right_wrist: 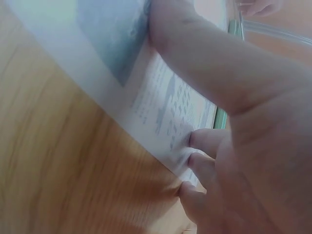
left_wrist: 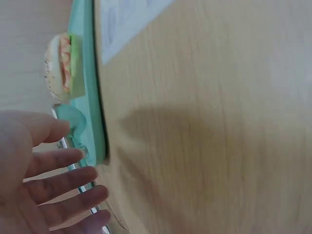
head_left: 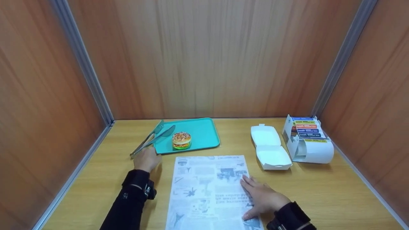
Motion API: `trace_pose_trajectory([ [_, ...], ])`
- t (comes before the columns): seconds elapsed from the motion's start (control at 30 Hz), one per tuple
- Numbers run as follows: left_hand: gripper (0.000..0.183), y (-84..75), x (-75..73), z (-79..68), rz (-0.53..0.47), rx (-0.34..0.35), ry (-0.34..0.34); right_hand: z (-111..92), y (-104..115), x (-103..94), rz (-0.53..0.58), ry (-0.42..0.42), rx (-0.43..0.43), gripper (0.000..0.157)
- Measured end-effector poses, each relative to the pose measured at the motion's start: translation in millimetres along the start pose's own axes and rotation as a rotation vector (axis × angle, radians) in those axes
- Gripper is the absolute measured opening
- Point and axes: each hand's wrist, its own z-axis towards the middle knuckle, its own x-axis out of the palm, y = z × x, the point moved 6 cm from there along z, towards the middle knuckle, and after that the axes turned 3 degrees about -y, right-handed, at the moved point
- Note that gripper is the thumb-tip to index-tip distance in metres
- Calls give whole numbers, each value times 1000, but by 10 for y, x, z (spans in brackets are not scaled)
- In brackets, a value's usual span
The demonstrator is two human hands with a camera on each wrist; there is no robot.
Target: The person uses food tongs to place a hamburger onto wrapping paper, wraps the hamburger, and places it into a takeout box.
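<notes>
From where I stand, the biggest thing is the wooden table (head_left: pixel 319 191). Next, the printed paper sheet (head_left: pixel 207 188): flat on the table in front of the person, looks light and limp, probably creases or slides easily; best held at an edge. Behind it, the green tray (head_left: pixel 203 131), probably stiff plastic, rim good for gripping. Then the metal tongs (head_left: pixel 158 137): heads over the tray's left end, handles off it to the left. Likely light, stiff, a bit springy and slick; best taken round both handle arms, behind the heads.

Right hand (head_left: pixel 263 195): fingers spread, thumb well apart, resting on the sheet's right edge, gripping nothing. Left hand (head_left: pixel 147 159): at the tongs' handles; left wrist view shows fingers apart, thumb off them, not clamped on anything. Can't tell if it touches the metal. Smallest, the burger (head_left: pixel 181 140), upright on the tray, near the tong heads, neither hand on it.
</notes>
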Motion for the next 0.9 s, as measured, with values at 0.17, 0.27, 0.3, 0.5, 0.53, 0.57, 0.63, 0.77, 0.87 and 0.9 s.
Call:
trace_pose_trajectory([
  [0.17,19,277,-27,110,88,12,-99,28,92,49,-7,24,-21,125],
  [0.27,29,473,-90,170,115,-10,-149,40,155,54,-32,39,-52,125],
  [0.3,32,533,-110,192,113,-23,-160,43,171,49,-41,40,-60,126],
  [0.5,59,672,-65,310,74,-41,-107,42,142,-2,-24,39,-34,126],
  [0.53,64,665,-28,326,72,-37,-85,38,123,-5,-17,40,-24,127],
  [0.57,68,656,12,344,76,-35,-66,34,102,-6,-11,43,-15,127],
  [0.63,67,633,76,378,86,-36,-56,26,66,-2,-2,48,-5,128],
  [0.77,51,561,131,450,101,-22,-112,23,14,4,15,42,0,128],
  [0.87,34,500,132,465,119,8,-134,26,7,-4,20,35,-5,129],
  [0.9,29,481,128,464,119,15,-131,26,8,-10,18,32,-7,129],
])
